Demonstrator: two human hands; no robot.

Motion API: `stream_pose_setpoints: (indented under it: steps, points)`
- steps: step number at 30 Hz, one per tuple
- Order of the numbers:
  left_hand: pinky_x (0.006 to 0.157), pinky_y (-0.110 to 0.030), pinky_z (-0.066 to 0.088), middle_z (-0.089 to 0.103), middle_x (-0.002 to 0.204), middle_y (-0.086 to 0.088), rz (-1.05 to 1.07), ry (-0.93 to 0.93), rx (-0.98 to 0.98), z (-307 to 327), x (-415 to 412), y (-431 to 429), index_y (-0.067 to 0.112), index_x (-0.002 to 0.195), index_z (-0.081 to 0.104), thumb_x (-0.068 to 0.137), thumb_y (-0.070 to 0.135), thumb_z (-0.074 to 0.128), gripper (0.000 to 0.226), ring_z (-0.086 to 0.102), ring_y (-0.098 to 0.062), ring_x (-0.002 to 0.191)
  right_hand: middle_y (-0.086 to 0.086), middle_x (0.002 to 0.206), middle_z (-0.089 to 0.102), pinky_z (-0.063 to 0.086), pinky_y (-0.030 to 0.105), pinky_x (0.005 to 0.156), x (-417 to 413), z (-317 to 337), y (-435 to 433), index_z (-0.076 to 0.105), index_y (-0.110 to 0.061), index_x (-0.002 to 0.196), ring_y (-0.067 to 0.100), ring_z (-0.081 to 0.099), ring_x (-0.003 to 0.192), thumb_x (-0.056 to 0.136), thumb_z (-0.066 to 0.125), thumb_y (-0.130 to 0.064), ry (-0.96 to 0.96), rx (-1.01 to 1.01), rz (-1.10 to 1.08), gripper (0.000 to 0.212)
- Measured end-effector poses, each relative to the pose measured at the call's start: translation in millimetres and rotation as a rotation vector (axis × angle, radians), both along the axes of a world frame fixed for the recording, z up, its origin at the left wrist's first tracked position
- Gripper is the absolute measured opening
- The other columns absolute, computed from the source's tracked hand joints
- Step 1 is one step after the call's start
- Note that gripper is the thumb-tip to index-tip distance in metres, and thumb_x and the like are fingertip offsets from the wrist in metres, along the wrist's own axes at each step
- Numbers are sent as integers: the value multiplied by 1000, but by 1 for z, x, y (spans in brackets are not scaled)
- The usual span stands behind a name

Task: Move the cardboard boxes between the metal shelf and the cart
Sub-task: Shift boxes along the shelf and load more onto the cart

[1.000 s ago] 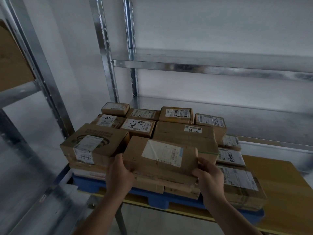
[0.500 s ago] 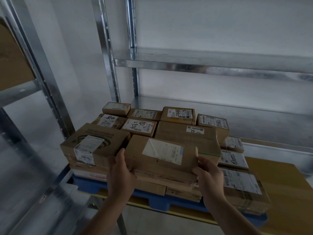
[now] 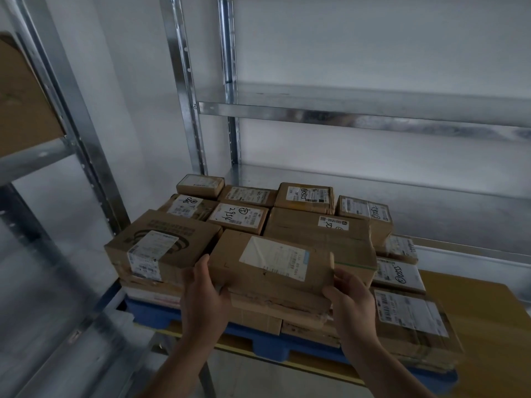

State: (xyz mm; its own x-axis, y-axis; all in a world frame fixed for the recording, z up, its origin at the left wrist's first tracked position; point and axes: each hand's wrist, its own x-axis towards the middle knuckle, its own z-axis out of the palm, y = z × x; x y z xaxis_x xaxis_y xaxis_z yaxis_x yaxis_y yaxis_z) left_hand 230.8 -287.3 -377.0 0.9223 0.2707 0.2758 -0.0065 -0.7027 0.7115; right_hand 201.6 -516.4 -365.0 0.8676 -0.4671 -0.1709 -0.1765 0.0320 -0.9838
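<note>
A flat cardboard box [image 3: 270, 262] with a white label lies at the front of a stack of several cardboard boxes. My left hand [image 3: 204, 291] grips its left end and my right hand [image 3: 349, 300] grips its right end. The stack rests on a blue pallet [image 3: 267, 344] atop a yellow-edged cart [image 3: 477, 305]. Left of the held box sits a larger box [image 3: 161, 248] with a printed logo. Behind the stack runs the metal shelf [image 3: 402, 193], its lower and upper levels bare.
A second metal rack [image 3: 66, 119] stands at the left, with a big cardboard box [image 3: 23, 101] on its upper level. Upright shelf posts [image 3: 186, 90] rise just behind the stack. A grey floor shows below the cart.
The held box has risen slightly at its front, and both hands have shifted a little up with it. My view has drifted slightly to the left.
</note>
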Motion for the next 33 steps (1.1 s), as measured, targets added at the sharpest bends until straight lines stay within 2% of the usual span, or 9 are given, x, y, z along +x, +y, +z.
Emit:
stream_pose_setpoints:
  steps: [6,10,17,22,24,26,30,31,33]
  points:
    - [89,-43,53,41,138,-19,5,-18,-3,-5,-1,-2,9,145,33,77,8,79,82,58,-36,115,-3,99,73,52,32,67,0,-1,-3,65,-21,115,17,67,92,87,64,-5,-9,-6,28,33]
    - [87,-41,54,39,137,-19,19,-19,-13,-5,-3,-4,11,145,32,76,9,81,85,59,-36,113,-4,99,72,47,28,66,0,1,-6,66,-19,117,16,66,92,89,65,-8,-15,6,21,30]
    - [83,-30,46,43,134,-20,46,20,-11,6,-12,-7,9,147,32,78,8,79,83,59,-32,110,-4,94,71,46,30,65,1,5,-9,67,-23,107,16,64,87,89,64,-8,-25,7,45,23]
    - [76,-26,44,43,133,-16,63,34,-5,14,-21,-7,14,148,30,81,17,77,82,51,-16,97,-4,84,72,56,48,80,1,9,-14,69,-26,89,22,67,88,86,66,-11,-52,-53,38,15]
    - [71,-25,43,43,132,-13,78,29,4,19,-25,-8,16,148,30,81,21,77,81,47,-11,93,-7,94,72,56,50,85,1,14,-14,68,-28,99,19,66,94,85,67,-19,-89,-82,42,16]
    - [68,-24,43,42,132,-10,100,25,28,24,-31,-9,18,147,30,81,24,77,81,46,-9,91,-8,103,69,55,44,86,-1,22,-13,65,-34,105,17,63,101,87,68,-21,-128,-119,69,23]
    - [73,-30,50,42,132,-7,129,-10,124,39,-47,-15,19,144,35,81,32,74,76,49,-14,101,0,134,59,46,38,100,-7,41,-13,56,-19,136,17,53,124,91,67,-17,-204,-273,194,46]
    - [75,-33,53,43,132,-7,135,-16,135,43,-52,-17,19,143,36,81,34,74,75,50,-17,105,-1,137,57,47,31,98,-9,45,-13,54,-18,139,12,55,122,91,67,-17,-227,-305,232,49]
    - [78,-38,55,43,132,-5,143,-28,170,50,-61,-20,19,141,38,81,39,72,72,51,-20,110,-3,134,59,50,13,81,-13,52,-12,53,-20,140,-3,61,103,91,67,-17,-255,-335,310,52]
